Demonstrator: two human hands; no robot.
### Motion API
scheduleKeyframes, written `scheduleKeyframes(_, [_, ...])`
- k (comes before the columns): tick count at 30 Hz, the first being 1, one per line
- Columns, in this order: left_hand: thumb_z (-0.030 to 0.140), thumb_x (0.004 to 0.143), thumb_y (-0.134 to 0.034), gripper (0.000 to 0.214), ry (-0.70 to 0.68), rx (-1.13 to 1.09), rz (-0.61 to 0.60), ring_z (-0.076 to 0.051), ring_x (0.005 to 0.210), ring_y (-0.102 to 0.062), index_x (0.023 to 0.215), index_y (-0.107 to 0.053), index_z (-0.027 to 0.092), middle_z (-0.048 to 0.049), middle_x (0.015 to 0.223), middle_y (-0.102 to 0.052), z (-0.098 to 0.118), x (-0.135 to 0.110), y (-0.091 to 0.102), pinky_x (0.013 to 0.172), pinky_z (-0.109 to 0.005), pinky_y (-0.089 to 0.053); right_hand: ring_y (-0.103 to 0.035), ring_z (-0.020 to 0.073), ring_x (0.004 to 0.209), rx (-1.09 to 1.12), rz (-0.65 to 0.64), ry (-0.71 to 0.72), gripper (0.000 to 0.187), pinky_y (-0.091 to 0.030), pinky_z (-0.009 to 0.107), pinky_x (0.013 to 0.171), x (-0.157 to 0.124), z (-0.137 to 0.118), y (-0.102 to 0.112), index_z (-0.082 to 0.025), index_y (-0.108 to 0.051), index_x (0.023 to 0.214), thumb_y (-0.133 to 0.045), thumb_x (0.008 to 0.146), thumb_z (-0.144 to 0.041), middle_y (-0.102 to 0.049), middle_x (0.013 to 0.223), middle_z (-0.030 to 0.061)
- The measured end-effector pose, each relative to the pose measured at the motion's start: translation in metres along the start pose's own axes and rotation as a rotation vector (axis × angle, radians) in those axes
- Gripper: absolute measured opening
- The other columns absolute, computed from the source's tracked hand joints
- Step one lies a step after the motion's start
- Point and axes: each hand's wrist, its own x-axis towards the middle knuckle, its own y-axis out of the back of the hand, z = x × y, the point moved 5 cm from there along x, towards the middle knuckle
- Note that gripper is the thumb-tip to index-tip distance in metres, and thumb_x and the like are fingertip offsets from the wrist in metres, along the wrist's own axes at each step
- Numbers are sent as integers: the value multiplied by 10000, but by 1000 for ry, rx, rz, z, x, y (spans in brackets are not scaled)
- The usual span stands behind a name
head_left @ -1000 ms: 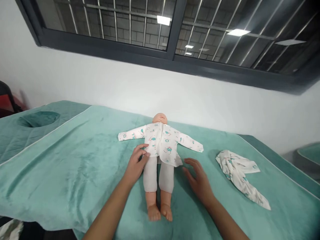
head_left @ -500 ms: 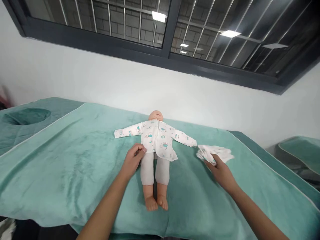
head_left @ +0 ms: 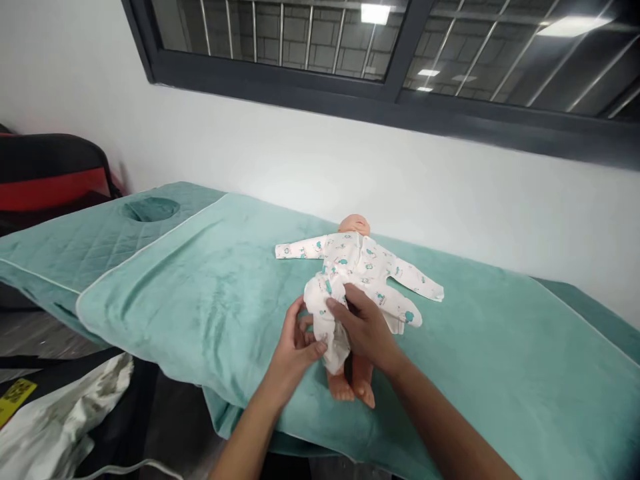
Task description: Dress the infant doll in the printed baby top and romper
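A baby doll (head_left: 354, 224) lies on its back in a white printed shirt (head_left: 345, 248) with both sleeves spread; its bare feet (head_left: 350, 387) point towards me. Over its legs I hold a small white printed garment, apparently baby pants (head_left: 324, 293). One tube of the pants hangs down, and another stretches right across the doll's waist. My right hand (head_left: 367, 327) grips the bunched cloth from the right, its thumb on top. On the other side, my left hand (head_left: 297, 347) pinches the edge of the hanging tube. The pants hide most of the doll's legs.
The doll rests on a bed with a green plush cover (head_left: 240, 280); a face hole (head_left: 153, 209) is at its left end. Behind stand a white wall and a barred window (head_left: 280, 77). A red and black chair (head_left: 50, 173) and white crumpled cloth (head_left: 65, 420) are at left.
My right hand has brought the pants left from beside the doll to over its legs, where the cloth is now unfolded. My left hand has taken hold too. The view has turned left.
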Motion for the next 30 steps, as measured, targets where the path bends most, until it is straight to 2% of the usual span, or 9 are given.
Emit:
scheduleKeyframes(3, [329, 701, -775, 939, -7, 170, 164, -270, 1246, -519, 1471, -240, 342, -90, 1510, -349, -3, -19, -2, 972, -367, -490, -435, 146, 709, -151, 101, 55, 321, -366, 292, 675, 6, -2, -10, -208, -431, 659, -568, 885, -390, -458, 723, -25])
scheduleKeyframes(8, [257, 778, -643, 517, -46, 487, 371, -256, 1215, -546, 1277, -510, 231, -82, 1312, -575, 22, -16, 7, 1027, -378, -446, -507, 144, 659, -80, -3, -68, 156, -400, 281, 613, 3, -5, -17, -228, -540, 901, -527, 898, -384, -537, 719, -37])
scheduleKeyframes(11, [308, 811, -622, 327, -54, 525, 453, -236, 1039, -624, 1121, -602, 210, -59, 1136, -662, 50, -12, 18, 900, -347, -504, -541, 153, 665, -227, 55, -16, 191, -422, 290, 628, -5, -16, 0, -244, -544, 1042, -547, 873, -334, -564, 744, -32])
scheduleKeyframes(16, [364, 800, -677, 337, -159, 417, 558, -180, 870, -628, 1101, -600, 232, -19, 1008, -665, 93, -16, 19, 734, -267, -511, -595, 203, 769, -650, 235, 126, 344, -436, 324, 637, -18, -42, 38, -275, -553, 1160, -522, 824, -207, -622, 870, 13])
scheduleKeyframes(19, [275, 782, -680, 373, -306, 471, 633, -151, 826, -596, 1139, -573, 262, 2, 981, -605, 120, -25, 9, 685, -239, -493, -593, 245, 955, -679, 397, 278, 405, -480, 347, 688, -24, -66, 58, -252, -574, 1110, -473, 752, -93, -611, 1055, 61])
scheduleKeyframes(21, [176, 759, -648, 380, -424, 675, 683, -155, 842, -576, 1122, -586, 271, 2, 977, -558, 142, -32, -1, 705, -253, -492, -573, 249, 1039, -610, 422, 393, 482, -505, 365, 745, -26, -84, 68, -248, -575, 1094, -418, 698, -23, -596, 1112, 71])
scheduleKeyframes(24, [67, 697, -594, 412, -683, 1066, 695, -217, 1054, -531, 1059, -636, 259, -37, 1116, -498, 179, -41, -22, 888, -334, -480, -562, 252, 1091, -581, 488, 529, 536, -506, 408, 829, -27, -112, 85, -245, -592, 1035, -373, 633, 33, -604, 1121, 70])
scheduleKeyframes(26, [33, 669, -565, 431, -793, 1167, 658, -241, 1170, -487, 1029, -650, 254, -45, 1208, -480, 199, -40, -32, 965, -362, -452, -568, 248, 1092, -576, 558, 565, 541, -503, 408, 837, -25, -128, 99, -239, -603, 997, -365, 605, 48, -612, 1113, 64])
scheduleKeyframes(30, [22, 644, -496, 441, -655, 963, 509, -217, 1125, -557, 990, -640, 255, -5, 1154, -604, 220, -10, -38, 888, -331, -503, -608, 204, 1008, -352, 492, 465, 513, -507, 340, 784, -4, -135, 112, -222, -614, 942, -361, 578, 35, -633, 1048, 29])
